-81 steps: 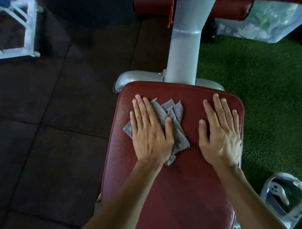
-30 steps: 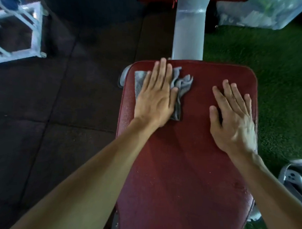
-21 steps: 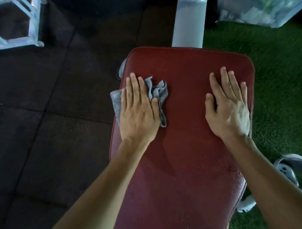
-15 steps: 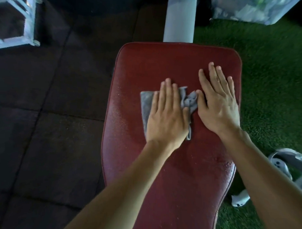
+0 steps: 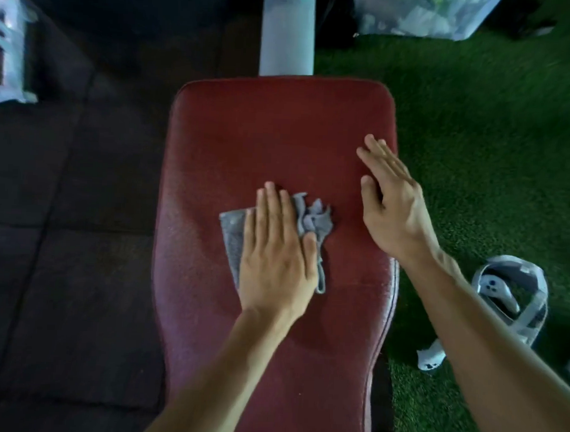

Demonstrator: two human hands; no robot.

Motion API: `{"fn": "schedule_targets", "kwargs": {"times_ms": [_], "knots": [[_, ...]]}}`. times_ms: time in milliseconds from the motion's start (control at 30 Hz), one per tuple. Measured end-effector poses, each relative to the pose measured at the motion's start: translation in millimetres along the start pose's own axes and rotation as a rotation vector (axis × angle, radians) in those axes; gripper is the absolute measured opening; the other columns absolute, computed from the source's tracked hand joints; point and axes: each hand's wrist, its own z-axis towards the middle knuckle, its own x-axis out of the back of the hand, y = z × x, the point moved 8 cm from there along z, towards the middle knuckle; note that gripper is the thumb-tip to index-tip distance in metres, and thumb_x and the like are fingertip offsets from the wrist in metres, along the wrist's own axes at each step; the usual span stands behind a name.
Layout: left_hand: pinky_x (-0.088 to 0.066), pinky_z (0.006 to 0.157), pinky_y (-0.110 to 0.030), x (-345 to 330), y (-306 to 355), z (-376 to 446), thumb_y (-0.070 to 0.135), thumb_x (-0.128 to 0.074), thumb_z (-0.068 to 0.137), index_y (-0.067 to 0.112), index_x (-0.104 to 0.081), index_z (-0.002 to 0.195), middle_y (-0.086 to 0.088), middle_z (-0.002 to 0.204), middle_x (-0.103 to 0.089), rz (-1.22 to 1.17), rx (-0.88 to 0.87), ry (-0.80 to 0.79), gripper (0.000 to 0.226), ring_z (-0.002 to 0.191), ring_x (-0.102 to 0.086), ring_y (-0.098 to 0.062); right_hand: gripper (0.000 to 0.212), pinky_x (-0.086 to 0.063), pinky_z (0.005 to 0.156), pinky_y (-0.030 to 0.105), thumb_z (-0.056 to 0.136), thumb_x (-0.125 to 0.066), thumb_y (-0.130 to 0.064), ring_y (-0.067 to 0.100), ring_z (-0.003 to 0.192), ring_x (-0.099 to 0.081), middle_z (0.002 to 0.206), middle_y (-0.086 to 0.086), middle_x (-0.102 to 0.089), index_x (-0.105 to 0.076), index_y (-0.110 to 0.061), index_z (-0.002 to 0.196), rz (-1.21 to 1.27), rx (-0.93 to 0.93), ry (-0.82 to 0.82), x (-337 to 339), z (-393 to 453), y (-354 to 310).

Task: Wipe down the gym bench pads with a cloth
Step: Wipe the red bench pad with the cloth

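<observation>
1 red bench pad [image 5: 279, 144] fills the middle of the frame from just below the top edge to the bottom, a rounded rectangle of grained, leather-like upholstery with a piped seam along its right edge; 2 floor surfaces flank it, dark matte rubber tiles [image 5: 66, 240] on the left and green artificial turf [image 5: 473, 141] on the right; 1 pale metal post [image 5: 287, 31] stands at top centre, just behind the pad's far edge; 2 bare forearms enter from the bottom; 1 white looped strap-like object [image 5: 513, 301] lies on the turf at lower right, too blurred to identify; 1 grey cloth [image 5: 234, 240] lies crumpled at the pad's centre. The left hand [image 5: 275, 257] lies flat on the cloth, fingers straight and close together, pressing rather than gripping; a smooth flap shows left of the fingers [image 5: 271, 212], while bunched folds and a thin hanging loop show right of the thumb. The right hand [image 5: 390, 203] sits near the pad's right edge, fingers extended and together, empty; whether it touches the pad is unclear.
</observation>
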Motion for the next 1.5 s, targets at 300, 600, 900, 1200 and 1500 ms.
{"fn": "schedule_targets", "kwargs": {"times_ms": [300,600,900,1200,1500], "knots": [[-0.002,0.130,-0.039,-0.4,33.2,134.1,0.043,-0.018,0.109,0.004,-0.010,0.162,-0.014,0.172,-0.004,-0.075,-0.247,-0.009,0.067,0.159,-0.002,-0.024,0.054,-0.026,0.124,0.037,0.102,-0.042,-0.021,0.027,0.152,-0.029,0.163,0.016,-0.032,-0.039,-0.001,0.152,-0.032,-0.249,0.144,-0.3,-67.0,-7.5],[-0.006,0.130,-0.042,-1.6,35.1,68.6,0.042,-0.022,0.109,0.006,-0.012,0.163,-0.011,0.172,-0.004,-0.008,-0.361,-0.017,0.066,0.160,0.001,-0.024,0.059,-0.025,0.125,0.044,0.105,-0.037,-0.024,0.025,0.158,-0.011,0.169,0.014,-0.016,-0.025,0.001,0.158,-0.229,-0.228,0.169,-19.5,-84.0,-12.7],[-0.003,0.130,-0.042,-0.6,80.9,174.5,0.046,-0.015,0.108,0.014,-0.011,0.164,-0.006,0.173,-0.005,-0.029,-0.473,-0.005,0.064,0.159,-0.001,-0.022,0.068,-0.030,0.123,0.038,0.102,-0.036,-0.031,0.024,0.156,-0.020,0.169,0.017,-0.014,-0.018,0.002,0.159,-0.187,-0.338,0.233,-19.7,-90.4,-2.5],[-0.010,0.129,-0.043,-0.3,13.0,49.7,0.044,-0.020,0.107,0.008,-0.017,0.163,-0.010,0.171,-0.013,-0.023,-0.019,0.059,0.066,0.159,-0.008,-0.025,0.062,-0.020,0.126,0.032,0.103,-0.034,-0.023,0.026,0.154,-0.023,0.166,0.019,-0.023,-0.022,0.005,0.157,-0.101,-0.299,0.260,-17.4,-90.1,0.3],[-0.011,0.129,-0.044,3.1,-16.3,86.1,0.043,-0.022,0.108,0.010,-0.021,0.163,-0.008,0.171,-0.015,-0.017,-0.286,0.014,0.064,0.159,-0.010,-0.024,0.063,-0.011,0.120,0.013,0.102,-0.038,-0.024,0.027,0.152,-0.026,0.167,0.015,-0.023,-0.024,-0.001,0.158,-0.126,-0.314,0.268,-14.9,-90.3,4.2]]}}
